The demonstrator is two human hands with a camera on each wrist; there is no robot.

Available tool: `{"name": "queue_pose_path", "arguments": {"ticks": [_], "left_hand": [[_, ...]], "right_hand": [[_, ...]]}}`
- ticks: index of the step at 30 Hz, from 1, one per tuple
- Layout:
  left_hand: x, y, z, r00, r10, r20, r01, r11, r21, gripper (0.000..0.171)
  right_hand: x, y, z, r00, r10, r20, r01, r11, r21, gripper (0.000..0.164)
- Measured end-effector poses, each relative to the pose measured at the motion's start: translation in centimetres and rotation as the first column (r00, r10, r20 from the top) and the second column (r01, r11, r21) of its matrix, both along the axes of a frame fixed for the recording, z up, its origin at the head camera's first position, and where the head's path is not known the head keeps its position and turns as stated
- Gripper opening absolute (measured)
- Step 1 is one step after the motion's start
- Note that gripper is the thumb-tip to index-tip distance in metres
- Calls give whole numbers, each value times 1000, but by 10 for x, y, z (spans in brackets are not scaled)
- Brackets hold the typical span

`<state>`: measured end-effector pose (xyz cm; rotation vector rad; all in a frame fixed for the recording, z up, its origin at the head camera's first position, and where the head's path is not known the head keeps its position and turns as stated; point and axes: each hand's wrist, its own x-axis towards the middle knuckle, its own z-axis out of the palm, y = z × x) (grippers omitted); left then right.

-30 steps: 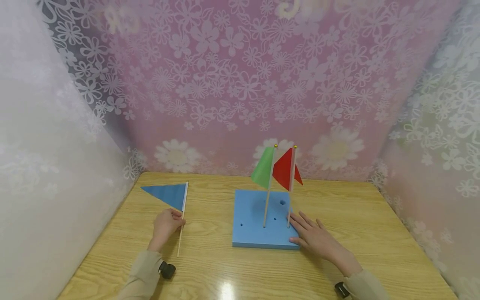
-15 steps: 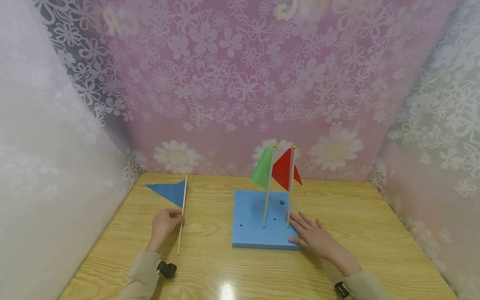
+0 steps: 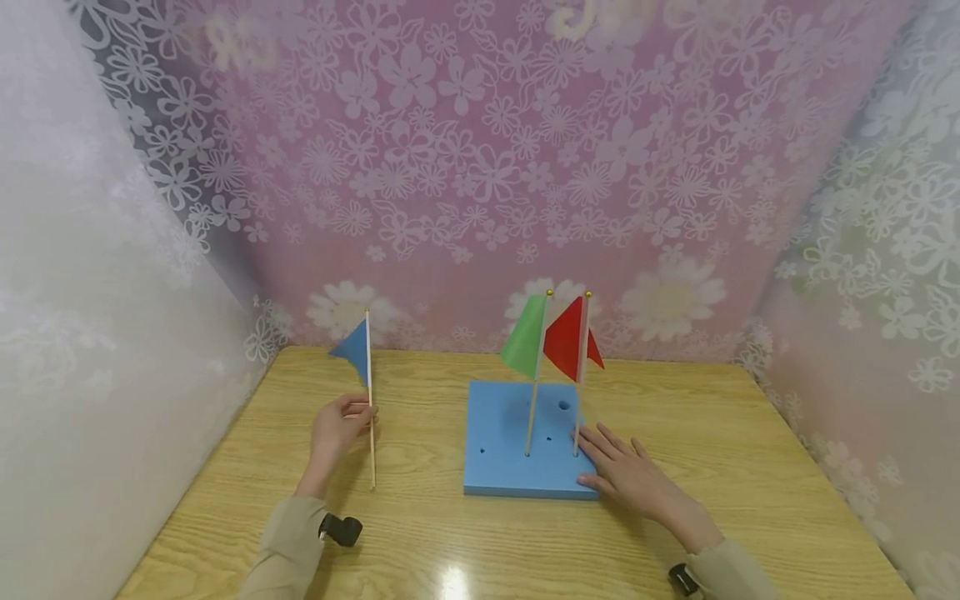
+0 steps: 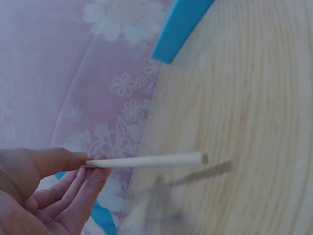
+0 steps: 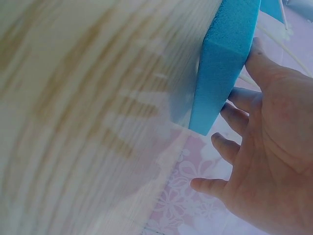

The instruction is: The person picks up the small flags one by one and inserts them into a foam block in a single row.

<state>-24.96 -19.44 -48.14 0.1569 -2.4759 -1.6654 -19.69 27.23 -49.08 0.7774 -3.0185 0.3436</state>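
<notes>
Head view: left hand (image 3: 339, 423), grip pinched on the thin wooden stick of a small blue triangular pennant flag (image 3: 365, 392), stick near upright, lower tip just above the light wood-grain table (image 3: 420, 542), pennant at the top, pointing left. Well apart from the square blue foam block (image 3: 504, 467), to its left.

Left wrist view: stick (image 4: 146, 160) held between thumb and fingertips (image 4: 93, 178), bare blunt end projecting free; remaining fingers loosely curled beneath.

Right hand (image 3: 630, 477), grip released, fingers straight and spread flat against the near right corner of the foam block. Right wrist view: fingertips (image 5: 254, 54) pressed to the block's edge (image 5: 225, 63), palm on the table beside it.

In the block: green triangular pennant flag (image 3: 527, 335) and red triangular pennant flag (image 3: 567, 337), both upright on sticks, side by side. Several empty holes visible in the top face, one larger hole (image 3: 565, 406) behind the red flag's stick.

Handling, as judged: flag very light; stick slender, stiff, probably easy to snap under side load. Pennant thin and flexible, no place for a hold. Best hold: low to mid stick, pinched, leaving the bare end exposed. Foam soft and light, likely to slide unless braced.
</notes>
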Motion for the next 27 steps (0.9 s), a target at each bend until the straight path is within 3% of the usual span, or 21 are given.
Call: {"name": "queue_pose_path", "arguments": {"ticks": [8,18,27], "left_hand": [[-8,24,10,997,-23,-74,33,990,135,32],[-12,62,25,987,-55,-154,92,965,245,28],[-12,100,38,947,-88,-308,179,943,279,33]], "right_hand": [[1,-1,3,1000,9,-7,-9,1000,-10,69],[0,-1,1,1000,11,-13,-11,1000,13,69],[0,-1,2,1000,13,-22,-13,1000,16,69]]}}
